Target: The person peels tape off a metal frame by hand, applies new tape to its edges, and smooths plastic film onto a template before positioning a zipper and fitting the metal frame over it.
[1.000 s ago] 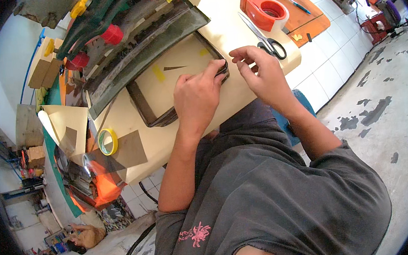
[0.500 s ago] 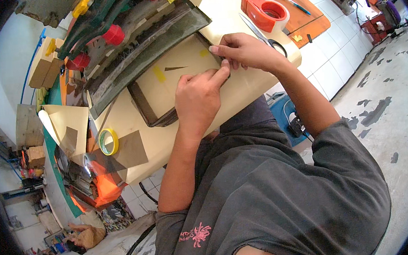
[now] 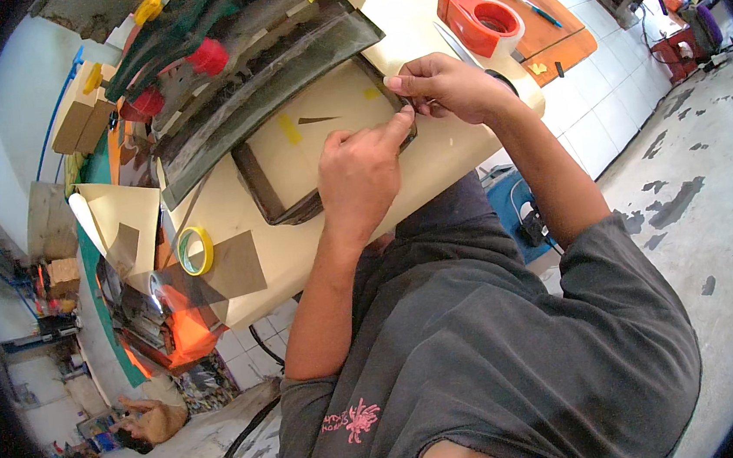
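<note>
Hands meet at the right end of a dark-rimmed cream panel (image 3: 316, 146) lying lengthwise across the worktop (image 3: 455, 147). Left hand (image 3: 362, 177) presses down with a fingertip; right hand (image 3: 446, 87) pinches the panel's corner edge.

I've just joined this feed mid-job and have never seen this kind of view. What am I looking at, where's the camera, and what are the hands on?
There is no machine here: a person works bare-handed. The one picture comes from a fisheye camera on their head, looking down, so straight edges curve. The left hand presses on a dark-framed beige panel on the bench. The right hand pinches the panel's right edge, its fingers bent over it; what they pinch is too small to tell. Nearby lie a yellow tape roll, a red tape dispenser and a brown sheet.
</note>
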The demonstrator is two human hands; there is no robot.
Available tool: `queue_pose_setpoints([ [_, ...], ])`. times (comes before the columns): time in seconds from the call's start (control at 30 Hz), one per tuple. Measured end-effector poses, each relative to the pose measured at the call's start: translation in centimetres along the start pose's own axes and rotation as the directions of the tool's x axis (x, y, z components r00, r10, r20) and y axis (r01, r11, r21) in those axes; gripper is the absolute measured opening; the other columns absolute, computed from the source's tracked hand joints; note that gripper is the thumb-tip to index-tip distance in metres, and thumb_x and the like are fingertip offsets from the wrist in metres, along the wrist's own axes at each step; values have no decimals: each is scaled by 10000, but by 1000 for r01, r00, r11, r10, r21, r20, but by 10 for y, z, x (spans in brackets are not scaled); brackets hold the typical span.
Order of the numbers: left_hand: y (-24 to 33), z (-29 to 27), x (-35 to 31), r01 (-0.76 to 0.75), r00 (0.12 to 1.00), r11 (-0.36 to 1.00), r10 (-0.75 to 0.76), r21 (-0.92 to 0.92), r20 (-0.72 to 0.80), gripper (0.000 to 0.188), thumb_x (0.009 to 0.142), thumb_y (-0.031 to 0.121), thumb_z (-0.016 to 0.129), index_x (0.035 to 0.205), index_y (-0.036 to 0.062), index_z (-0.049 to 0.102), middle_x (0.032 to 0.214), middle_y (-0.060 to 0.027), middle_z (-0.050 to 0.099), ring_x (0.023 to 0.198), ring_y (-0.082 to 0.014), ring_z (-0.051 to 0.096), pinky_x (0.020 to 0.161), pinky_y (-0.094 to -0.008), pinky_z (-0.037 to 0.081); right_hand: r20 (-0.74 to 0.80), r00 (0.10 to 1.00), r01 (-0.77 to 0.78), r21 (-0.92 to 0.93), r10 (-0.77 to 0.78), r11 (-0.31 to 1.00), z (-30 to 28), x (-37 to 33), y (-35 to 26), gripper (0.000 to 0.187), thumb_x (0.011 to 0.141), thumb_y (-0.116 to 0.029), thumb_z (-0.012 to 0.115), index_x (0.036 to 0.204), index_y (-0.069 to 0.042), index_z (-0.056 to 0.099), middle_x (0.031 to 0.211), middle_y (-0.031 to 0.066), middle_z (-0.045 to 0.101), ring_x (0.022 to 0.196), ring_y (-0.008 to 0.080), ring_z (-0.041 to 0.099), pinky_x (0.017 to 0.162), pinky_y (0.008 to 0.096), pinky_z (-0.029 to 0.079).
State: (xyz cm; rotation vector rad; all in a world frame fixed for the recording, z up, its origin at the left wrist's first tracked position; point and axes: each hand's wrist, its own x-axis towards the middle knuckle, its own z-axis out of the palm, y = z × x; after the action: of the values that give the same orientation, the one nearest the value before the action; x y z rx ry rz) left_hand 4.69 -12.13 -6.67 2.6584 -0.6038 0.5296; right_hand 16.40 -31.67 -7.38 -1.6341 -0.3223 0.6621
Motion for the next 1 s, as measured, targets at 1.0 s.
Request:
queue_pose_setpoints([
  [1.0, -7, 2, -2, -186, 977, 972, 198, 141, -78, 188, 965, 124, 655, 1128, 191, 720, 851, 14, 691, 806, -177, 714, 799, -388, 504, -72, 984, 174, 223, -162, 959, 14, 5, 35, 337, 1083, -406, 670, 958, -94, 646, 758, -77, 565, 614, 21, 520, 556, 198, 415],
])
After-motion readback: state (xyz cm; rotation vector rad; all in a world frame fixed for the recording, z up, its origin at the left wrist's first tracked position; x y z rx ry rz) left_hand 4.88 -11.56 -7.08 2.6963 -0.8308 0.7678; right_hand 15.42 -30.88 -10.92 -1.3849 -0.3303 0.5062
